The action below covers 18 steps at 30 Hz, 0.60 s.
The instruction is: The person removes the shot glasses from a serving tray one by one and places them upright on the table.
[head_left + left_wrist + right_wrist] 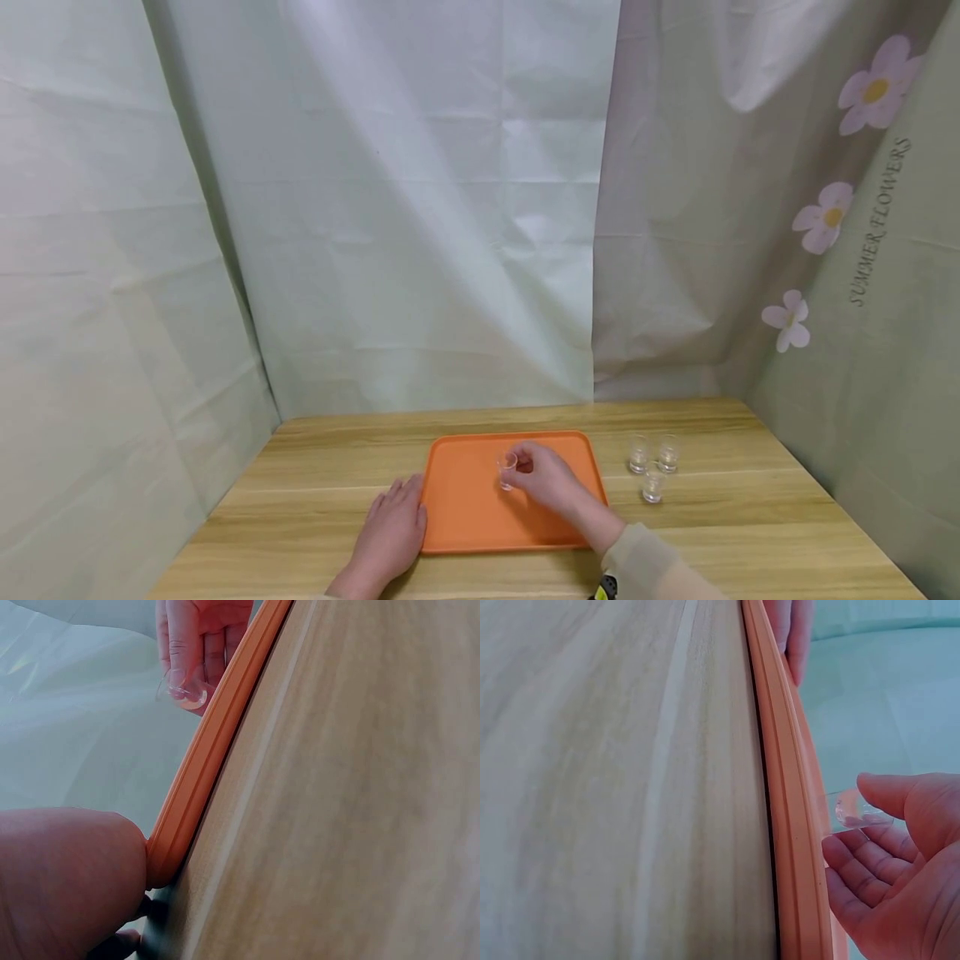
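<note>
A small clear shot glass point(506, 475) is pinched between the thumb and fingers of my right hand point(546, 479), over the middle of the orange tray point(468, 517). In the head view it looks upright; whether its base touches the tray I cannot tell. My left hand point(390, 529) lies flat on the table with fingers extended, against the tray's left edge. The left wrist view shows its thumb point(75, 877) close up at the tray rim point(202, 780). Opposite, the right wrist view has the glass point(855, 810) between thumb and fingers.
Three more clear shot glasses point(638, 457) stand close together on the wooden table point(300, 500), to the right of the tray. Pale green curtains point(420, 250) enclose the back and both sides, with printed flowers at the right.
</note>
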{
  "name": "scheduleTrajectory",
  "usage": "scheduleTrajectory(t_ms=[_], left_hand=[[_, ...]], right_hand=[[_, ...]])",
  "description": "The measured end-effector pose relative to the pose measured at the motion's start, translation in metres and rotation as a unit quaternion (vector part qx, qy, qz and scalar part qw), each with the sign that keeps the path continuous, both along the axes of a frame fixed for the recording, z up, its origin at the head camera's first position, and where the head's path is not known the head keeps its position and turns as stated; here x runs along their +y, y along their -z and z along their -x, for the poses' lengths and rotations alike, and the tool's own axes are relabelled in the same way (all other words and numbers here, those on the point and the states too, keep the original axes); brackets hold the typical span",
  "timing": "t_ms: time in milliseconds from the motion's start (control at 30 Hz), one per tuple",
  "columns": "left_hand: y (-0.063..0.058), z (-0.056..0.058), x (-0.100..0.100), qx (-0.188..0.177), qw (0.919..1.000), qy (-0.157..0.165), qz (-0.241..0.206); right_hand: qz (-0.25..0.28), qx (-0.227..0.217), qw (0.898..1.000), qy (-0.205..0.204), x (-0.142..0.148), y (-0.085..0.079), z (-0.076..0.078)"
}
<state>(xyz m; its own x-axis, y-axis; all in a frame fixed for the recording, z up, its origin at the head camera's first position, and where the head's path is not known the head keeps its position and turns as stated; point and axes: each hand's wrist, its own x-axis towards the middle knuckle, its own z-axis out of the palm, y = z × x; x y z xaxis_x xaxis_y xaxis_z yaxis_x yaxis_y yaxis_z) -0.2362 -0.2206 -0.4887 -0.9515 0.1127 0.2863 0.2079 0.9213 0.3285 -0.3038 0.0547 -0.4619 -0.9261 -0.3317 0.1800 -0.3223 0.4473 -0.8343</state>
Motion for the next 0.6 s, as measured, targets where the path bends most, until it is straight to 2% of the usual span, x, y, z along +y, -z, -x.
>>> scheduleTrajectory(t_ms=[200,467,600], left_hand=[[0.0032,0.0008,-0.0001,0.012,0.9999,0.002,0.000],[0.0027,0.0006,-0.0003,0.005,1.0000,0.002,-0.002],[0.0028,0.0012,-0.0006,0.006,1.0000,0.002,-0.001]], right_hand=[[-0.001,-0.006,1.000,0.006,0.0004,0.0010,-0.0007],[0.006,-0.012,1.000,0.013,0.0038,0.0003,-0.0036],[0.014,-0.001,1.000,0.014,0.0083,-0.0020,-0.0074]])
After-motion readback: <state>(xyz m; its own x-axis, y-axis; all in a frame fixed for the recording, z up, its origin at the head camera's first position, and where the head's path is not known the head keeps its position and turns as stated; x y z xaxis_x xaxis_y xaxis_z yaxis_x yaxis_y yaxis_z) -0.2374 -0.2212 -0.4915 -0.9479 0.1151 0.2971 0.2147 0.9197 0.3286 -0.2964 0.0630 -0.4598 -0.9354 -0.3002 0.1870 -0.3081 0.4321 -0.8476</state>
